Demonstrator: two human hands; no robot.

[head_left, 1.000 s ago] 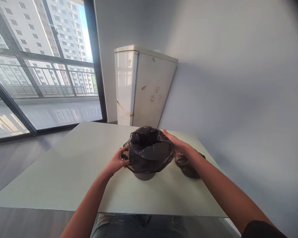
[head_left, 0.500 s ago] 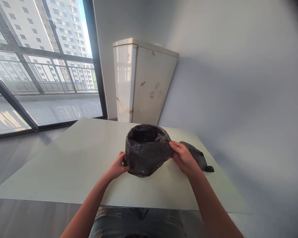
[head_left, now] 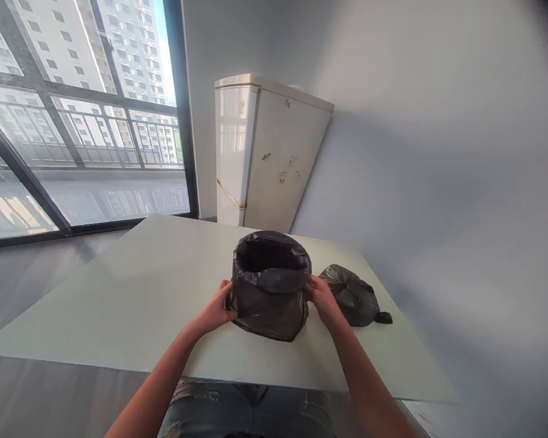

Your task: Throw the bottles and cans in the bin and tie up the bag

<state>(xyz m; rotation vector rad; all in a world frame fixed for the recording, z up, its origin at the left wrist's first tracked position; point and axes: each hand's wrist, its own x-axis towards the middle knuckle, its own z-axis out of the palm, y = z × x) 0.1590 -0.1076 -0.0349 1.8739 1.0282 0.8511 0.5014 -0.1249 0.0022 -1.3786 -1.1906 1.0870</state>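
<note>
A small bin lined with a black plastic bag (head_left: 270, 286) stands on the pale table (head_left: 132, 292). The bag is folded over the rim and hangs down the sides, hiding the bin. My left hand (head_left: 217, 308) grips the bag on its left side, fingers curled on the plastic. My right hand (head_left: 320, 298) holds the bag on its right side, fingers closed on it. A tied, filled black bag (head_left: 352, 295) lies on the table just right of my right hand.
A white fridge (head_left: 260, 152) stands against the wall behind the table. A large window (head_left: 73, 115) with dark frames fills the left. The grey wall runs along the table's right side. My knees show under the table's near edge.
The bag's loose top has been pulled down over the bin's sides. My right hand moved from the far rim to the bag's right side. My left hand has barely shifted.
</note>
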